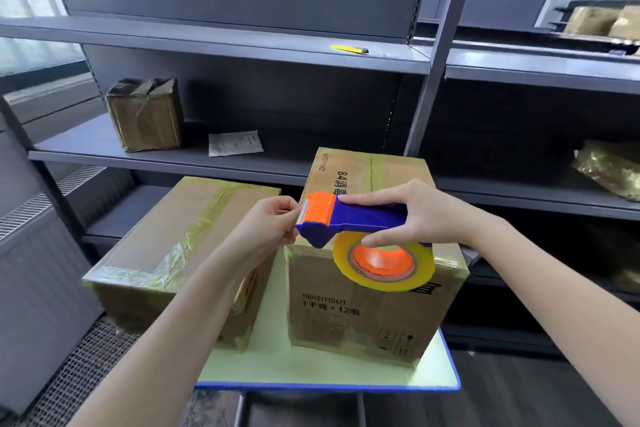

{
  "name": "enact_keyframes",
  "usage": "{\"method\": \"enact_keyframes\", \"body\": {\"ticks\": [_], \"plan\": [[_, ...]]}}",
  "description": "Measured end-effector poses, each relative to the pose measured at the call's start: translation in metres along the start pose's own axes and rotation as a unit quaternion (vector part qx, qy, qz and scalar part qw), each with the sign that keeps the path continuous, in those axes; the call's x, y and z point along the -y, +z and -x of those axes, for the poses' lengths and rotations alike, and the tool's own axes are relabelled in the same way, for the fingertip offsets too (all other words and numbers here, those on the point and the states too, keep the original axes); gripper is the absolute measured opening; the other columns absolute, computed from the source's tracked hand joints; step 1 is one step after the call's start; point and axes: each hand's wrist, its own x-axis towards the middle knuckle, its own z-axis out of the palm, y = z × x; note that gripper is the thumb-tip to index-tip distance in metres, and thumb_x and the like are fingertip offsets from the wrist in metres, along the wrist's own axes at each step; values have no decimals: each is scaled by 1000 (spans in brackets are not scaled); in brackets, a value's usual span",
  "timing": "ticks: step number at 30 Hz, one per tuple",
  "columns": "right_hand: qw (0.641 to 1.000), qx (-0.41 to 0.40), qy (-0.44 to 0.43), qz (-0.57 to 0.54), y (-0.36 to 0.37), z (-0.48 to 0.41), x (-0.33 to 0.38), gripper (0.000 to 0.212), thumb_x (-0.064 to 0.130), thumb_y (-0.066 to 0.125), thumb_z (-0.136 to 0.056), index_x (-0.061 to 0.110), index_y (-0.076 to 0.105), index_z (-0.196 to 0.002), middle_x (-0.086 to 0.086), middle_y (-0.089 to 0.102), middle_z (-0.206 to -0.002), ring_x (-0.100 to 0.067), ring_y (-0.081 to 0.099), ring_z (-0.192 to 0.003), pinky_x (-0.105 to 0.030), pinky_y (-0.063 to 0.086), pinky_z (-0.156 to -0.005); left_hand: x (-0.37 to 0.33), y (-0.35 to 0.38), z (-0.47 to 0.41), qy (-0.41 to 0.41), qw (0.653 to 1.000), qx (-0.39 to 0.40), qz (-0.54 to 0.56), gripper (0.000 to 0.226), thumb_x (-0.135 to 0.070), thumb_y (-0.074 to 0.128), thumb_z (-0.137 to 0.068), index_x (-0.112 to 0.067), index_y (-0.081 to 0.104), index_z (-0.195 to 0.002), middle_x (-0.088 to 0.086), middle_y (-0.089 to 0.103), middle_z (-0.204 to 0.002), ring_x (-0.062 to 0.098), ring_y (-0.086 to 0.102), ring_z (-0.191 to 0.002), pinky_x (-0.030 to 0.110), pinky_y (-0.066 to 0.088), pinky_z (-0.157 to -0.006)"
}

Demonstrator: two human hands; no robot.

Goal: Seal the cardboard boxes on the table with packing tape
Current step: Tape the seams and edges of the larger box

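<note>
Tape dispenser (pixel 349 217) within right fingers (pixel 367 198)

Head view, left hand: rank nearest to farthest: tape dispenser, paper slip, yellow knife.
1. Tape dispenser: touching the left hand, which pinches at its cutter end.
2. Paper slip: on the middle shelf behind.
3. Yellow knife: on the upper shelf, up and right.

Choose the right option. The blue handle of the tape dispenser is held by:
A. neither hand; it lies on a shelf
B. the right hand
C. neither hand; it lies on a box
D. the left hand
B: the right hand grips the blue handle of the tape dispenser above the taller box, while the left hand pinches at its orange cutter end.
</note>
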Motion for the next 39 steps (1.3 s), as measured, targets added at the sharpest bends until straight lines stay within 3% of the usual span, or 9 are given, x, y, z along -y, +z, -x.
{"method": "enact_keyframes", "body": {"ticks": [4, 8, 10, 13, 16, 22, 31, 36, 39], "plan": [[999, 24, 14, 19, 1, 1, -1, 56, 50, 68, -76, 56, 46, -127, 22, 61, -108, 3, 59, -79, -18, 51, -68, 8, 2, 2, -1, 999, -14, -40, 21, -20, 54, -93, -5, 56, -78, 6, 51, -65, 11, 43, -55, 21, 40, -55], [998, 38, 20, 50, -7, 4, -7, 52, 41, 69, -81, 55, 48, -126, 27, 61, -97, 5, 56, -71, -13, 44, -62, 19, -29, -1, 2, 991, -95, -94, 18, -16, 56, -92, -5, 57, -78, 3, 52, -65, 11, 45, -55, 21, 41, -57], [996, 47, 33, 73, -21, 9, -13, 50, 42, 71, -80, 58, 49, -122, 21, 65, -99, 0, 58, -71, -15, 46, -62, 25, -48, -2, 3, 986, -122, -116, 18, -15, 56, -93, -2, 58, -80, 4, 51, -65, 15, 44, -57, 24, 40, -59], [989, 75, 55, 117, -39, 9, -18, 47, 47, 69, -79, 62, 49, -118, 13, 65, -106, -9, 60, -80, -29, 52, -74, 34, -48, -10, -6, 979, -118, -167, 22, -17, 54, -94, -5, 57, -76, 4, 51, -62, 17, 42, -58, 27, 37, -59], [983, 82, 64, 152, -43, 0, -12, 47, 48, 68, -79, 60, 48, -120, 17, 62, -104, -6, 57, -81, -22, 48, -70, 43, -41, -21, -25, 972, -112, -206, 27, -22, 53, -95, -9, 53, -71, 5, 49, -61, 16, 38, -54, 26, 33, -54], [978, 102, 79, 163, -40, -13, -12, 43, 46, 67, -81, 56, 52, -120, 22, 60, -97, 1, 54, -72, -8, 40, -55, 55, -42, -28, -42, 975, -102, -194, 28, -22, 53, -95, -11, 51, -69, 1, 49, -59, 14, 39, -53, 25, 34, -56], [969, 135, 99, 183, -43, -18, -17, 43, 46, 66, -81, 53, 53, -122, 23, 56, -92, -1, 53, -72, -10, 39, -55, 69, -28, -31, -46, 978, -86, -187, 29, -25, 53, -95, -7, 55, -72, 1, 52, -58, 15, 39, -52, 26, 33, -55], [968, 137, 93, 189, -43, -20, -18, 42, 45, 64, -83, 52, 53, -123, 25, 52, -86, 1, 50, -69, -6, 37, -50, 85, -17, -28, -78, 982, -85, -148, 35, -30, 52, -95, -10, 47, -67, 0, 39, -55, 15, 33, -51, 26, 26, -50], [969, 137, 89, 187, -43, -21, -19, 42, 45, 64, -83, 51, 53, -123, 26, 53, -89, 1, 51, -75, -9, 39, -58, 91, -12, -29, -84, 983, -91, -137, 37, -34, 50, -95, -9, 45, -68, 6, 37, -59, 15, 29, -55, 27, 23, -50]]}}
